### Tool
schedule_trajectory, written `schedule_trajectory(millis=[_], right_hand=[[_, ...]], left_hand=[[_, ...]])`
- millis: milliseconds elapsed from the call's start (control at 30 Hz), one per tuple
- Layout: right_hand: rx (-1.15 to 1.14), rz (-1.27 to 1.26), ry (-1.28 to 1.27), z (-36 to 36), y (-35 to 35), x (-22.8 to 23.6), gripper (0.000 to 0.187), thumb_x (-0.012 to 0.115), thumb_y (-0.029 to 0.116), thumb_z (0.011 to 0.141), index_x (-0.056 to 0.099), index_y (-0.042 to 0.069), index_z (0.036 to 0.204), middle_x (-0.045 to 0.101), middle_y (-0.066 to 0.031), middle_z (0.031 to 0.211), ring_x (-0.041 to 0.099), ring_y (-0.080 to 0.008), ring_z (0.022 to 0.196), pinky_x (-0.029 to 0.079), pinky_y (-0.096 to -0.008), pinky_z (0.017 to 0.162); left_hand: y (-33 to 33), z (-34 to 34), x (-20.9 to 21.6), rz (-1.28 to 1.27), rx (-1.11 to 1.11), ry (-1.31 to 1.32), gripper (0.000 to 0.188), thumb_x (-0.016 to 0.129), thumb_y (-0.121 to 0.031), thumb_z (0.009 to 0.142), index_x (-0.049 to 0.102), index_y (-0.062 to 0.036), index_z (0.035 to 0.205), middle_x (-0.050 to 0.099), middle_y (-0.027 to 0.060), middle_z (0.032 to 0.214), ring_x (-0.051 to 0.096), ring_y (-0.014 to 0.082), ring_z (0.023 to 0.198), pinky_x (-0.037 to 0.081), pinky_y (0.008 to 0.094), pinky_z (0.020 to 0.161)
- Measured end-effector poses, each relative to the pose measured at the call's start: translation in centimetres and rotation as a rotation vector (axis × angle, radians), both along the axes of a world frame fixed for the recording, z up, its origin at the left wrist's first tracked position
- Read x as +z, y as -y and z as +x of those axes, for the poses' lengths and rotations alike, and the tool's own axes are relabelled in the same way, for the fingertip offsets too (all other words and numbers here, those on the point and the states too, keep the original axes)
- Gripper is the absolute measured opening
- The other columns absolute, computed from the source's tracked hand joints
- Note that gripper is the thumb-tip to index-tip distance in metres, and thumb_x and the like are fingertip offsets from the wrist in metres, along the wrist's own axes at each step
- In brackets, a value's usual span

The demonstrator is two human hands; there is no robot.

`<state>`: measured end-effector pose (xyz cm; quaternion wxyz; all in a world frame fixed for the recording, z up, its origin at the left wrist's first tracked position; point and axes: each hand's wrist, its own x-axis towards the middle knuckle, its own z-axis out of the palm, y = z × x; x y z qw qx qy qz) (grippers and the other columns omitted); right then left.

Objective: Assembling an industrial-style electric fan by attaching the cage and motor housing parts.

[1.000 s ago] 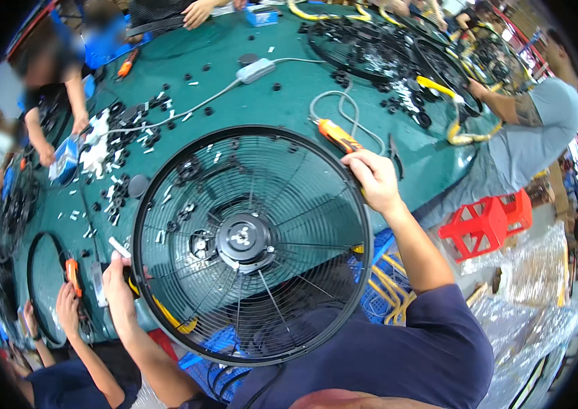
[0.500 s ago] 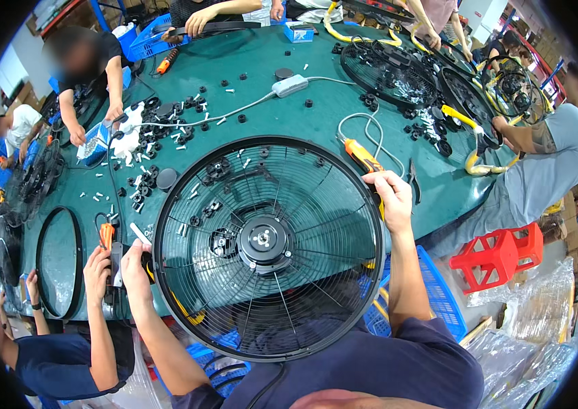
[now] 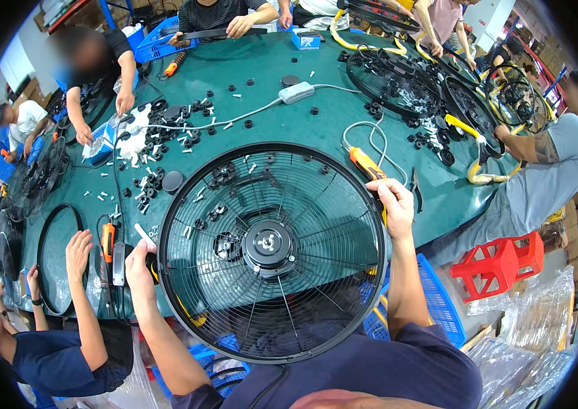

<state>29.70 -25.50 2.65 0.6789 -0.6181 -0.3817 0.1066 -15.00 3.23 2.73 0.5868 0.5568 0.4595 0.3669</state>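
A round black fan guard (image 3: 259, 307) of thin wire rings and spokes is held up in front of me, over the near edge of the table. At its middle sits a black motor (image 3: 268, 247) with a short shaft. My left hand (image 3: 141, 273) is closed on the guard's left rim. On the opposite rim my right hand (image 3: 394, 204) grips with thumb and fingers. Just beyond my right hand lies an orange electric screwdriver (image 3: 365, 163). Small black parts and pale screws on the table show through the wires.
On the green table (image 3: 302, 129) lie loose black knobs and screws, a grey cable adapter (image 3: 296, 93) and pliers (image 3: 416, 191). To the left are a second orange screwdriver (image 3: 107, 240), a black ring (image 3: 42, 252) and a co-worker's raised hand (image 3: 79, 253). Red stools (image 3: 490, 269) stand right.
The co-worker's hand at the left has come off the orange screwdriver, moving left with its fingers stretched out. My hands keep their grip on the fan guard; the view has shifted slightly.
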Motion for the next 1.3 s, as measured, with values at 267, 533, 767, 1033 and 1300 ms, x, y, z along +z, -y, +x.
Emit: schedule_trajectory(millis=[267,533,767,1033,1300], right_hand=[[-0.003,0.018,0.020,0.1,0.1,-0.3,0.022,0.062,0.016,0.098,0.074,-0.003,0.101,0.071,-0.0027,0.093,0.058,-0.0080,0.083,0.045,-0.0235,0.078],[-0.001,0.006,0.033,0.3,0.1,-0.4,0.022,0.063,0.016,0.097,0.073,-0.003,0.101,0.072,-0.0038,0.094,0.059,-0.0090,0.084,0.045,-0.0247,0.079],[-0.006,0.030,0.014,0.2,0.1,-0.6,0.021,0.062,0.015,0.097,0.073,-0.003,0.101,0.072,-0.0040,0.093,0.058,-0.0088,0.084,0.045,-0.0241,0.079],[-0.005,0.018,0.017,0.1,0.1,-0.4,0.021,0.062,0.013,0.096,0.074,-0.003,0.101,0.071,-0.0034,0.093,0.057,-0.0079,0.081,0.044,-0.0234,0.077],[-0.016,0.012,0.035,-0.1,0.0,-0.1,0.020,0.061,0.012,0.096,0.074,-0.003,0.101,0.071,-0.0031,0.092,0.057,-0.0076,0.081,0.043,-0.0232,0.076]], left_hand=[[0.1,0.1,0.1,0.019,0.013,0.008,0.034,0.052,-0.031,0.105,0.065,-0.0045,0.088,0.062,0.0009,0.076,0.057,0.0090,0.062,0.048,0.0249,0.056],[0.4,0.3,0.4,0.032,0.012,-0.014,0.035,0.052,-0.031,0.106,0.064,-0.0050,0.087,0.062,0.0022,0.073,0.057,0.0100,0.057,0.048,0.0251,0.053],[-0.1,-0.2,-0.6,0.050,0.034,0.015,0.034,0.052,-0.029,0.105,0.065,-0.0038,0.087,0.062,0.0022,0.078,0.058,0.0097,0.062,0.049,0.0254,0.055],[-0.1,-0.5,-0.5,0.043,0.000,0.016,0.034,0.052,-0.030,0.105,0.066,-0.0028,0.088,0.063,0.0026,0.081,0.058,0.0102,0.064,0.051,0.0259,0.057],[-0.1,-0.3,-0.5,0.025,0.029,0.003,0.034,0.052,-0.028,0.105,0.066,-0.0029,0.086,0.062,0.0022,0.080,0.057,0.0100,0.065,0.050,0.0260,0.058]])
